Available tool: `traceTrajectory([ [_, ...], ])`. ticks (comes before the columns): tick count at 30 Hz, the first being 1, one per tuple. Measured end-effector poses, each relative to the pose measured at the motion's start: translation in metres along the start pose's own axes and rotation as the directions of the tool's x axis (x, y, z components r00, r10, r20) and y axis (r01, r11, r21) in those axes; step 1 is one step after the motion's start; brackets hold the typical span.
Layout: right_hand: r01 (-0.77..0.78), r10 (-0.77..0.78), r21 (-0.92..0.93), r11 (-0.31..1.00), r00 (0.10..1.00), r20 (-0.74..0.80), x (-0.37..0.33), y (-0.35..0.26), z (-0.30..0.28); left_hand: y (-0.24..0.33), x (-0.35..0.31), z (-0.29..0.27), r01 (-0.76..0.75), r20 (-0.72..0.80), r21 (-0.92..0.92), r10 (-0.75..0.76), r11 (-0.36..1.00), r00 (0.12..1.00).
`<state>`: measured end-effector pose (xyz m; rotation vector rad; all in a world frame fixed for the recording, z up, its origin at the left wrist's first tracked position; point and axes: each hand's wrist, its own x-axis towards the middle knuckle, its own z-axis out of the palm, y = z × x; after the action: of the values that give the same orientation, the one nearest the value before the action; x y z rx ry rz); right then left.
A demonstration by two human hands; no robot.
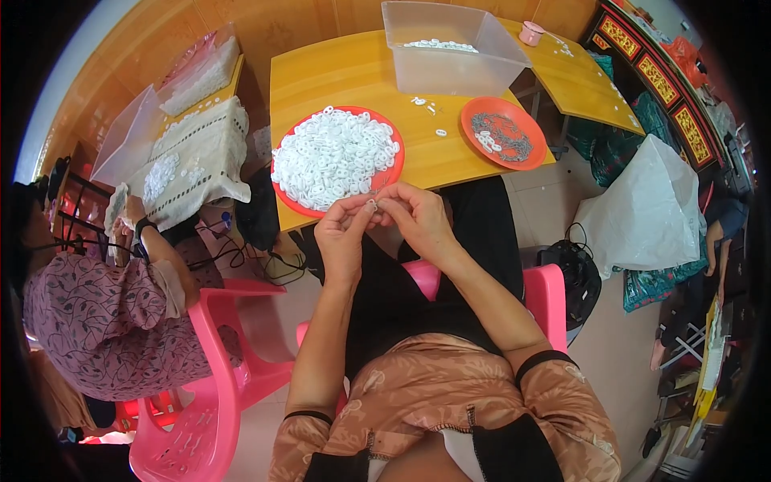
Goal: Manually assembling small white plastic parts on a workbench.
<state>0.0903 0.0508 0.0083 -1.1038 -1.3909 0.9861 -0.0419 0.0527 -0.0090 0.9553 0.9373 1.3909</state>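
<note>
My left hand (342, 234) and my right hand (420, 220) meet above my lap, just off the table's near edge. The fingertips of both are pinched together. Between the left fingertips shows a small whitish piece (372, 205), too small to make out fully. What the right fingertips grip is hidden. Just beyond the hands, a red round tray (399, 171) holds a high heap of white oval plastic pieces with holes (333, 153). Farther right, an orange-red plate (529, 158) carries small grey metal parts (514, 145) and several white pieces (487, 142).
On the yellow table (321, 76) stands a clear plastic bin (450, 68) with white pieces inside; a few lie loose nearby. At left a co-worker (104, 321) sits by a cloth-covered table (213, 132). A pink chair (213, 353) stands between us. A white sack (642, 205) is at right.
</note>
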Motion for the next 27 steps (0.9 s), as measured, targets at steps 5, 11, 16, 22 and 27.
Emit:
traceTrajectory([
  [5, 0.015, -0.015, -0.094, 0.995, 1.0, 0.005, -0.002, -0.002, 0.002, -0.005, 0.0, -0.003, 0.0, -0.003, -0.005, 0.0, 1.0, 1.0],
  [11, 0.056, -0.063, -0.074, 0.996, 0.994, -0.089, -0.005, 0.011, 0.01, -0.013, -0.002, -0.003, -0.049, -0.03, 0.012, 0.049, 0.999, 0.998],
  [16, 0.067, -0.074, -0.083, 0.994, 0.993, -0.087, -0.007, 0.013, 0.003, -0.016, -0.003, 0.002, -0.02, -0.01, 0.0, 0.02, 1.0, 1.0],
  [22, 0.026, -0.025, 0.019, 0.999, 0.996, -0.087, -0.005, 0.019, 0.0, -0.017, 0.004, 0.001, 0.076, -0.014, -0.048, -0.077, 0.996, 0.997],
  [27, 0.027, -0.053, -0.209, 0.977, 0.991, -0.12, 0.029, 0.027, -0.027, -0.013, 0.008, -0.007, 0.108, -0.061, -0.108, -0.115, 0.988, 0.992],
])
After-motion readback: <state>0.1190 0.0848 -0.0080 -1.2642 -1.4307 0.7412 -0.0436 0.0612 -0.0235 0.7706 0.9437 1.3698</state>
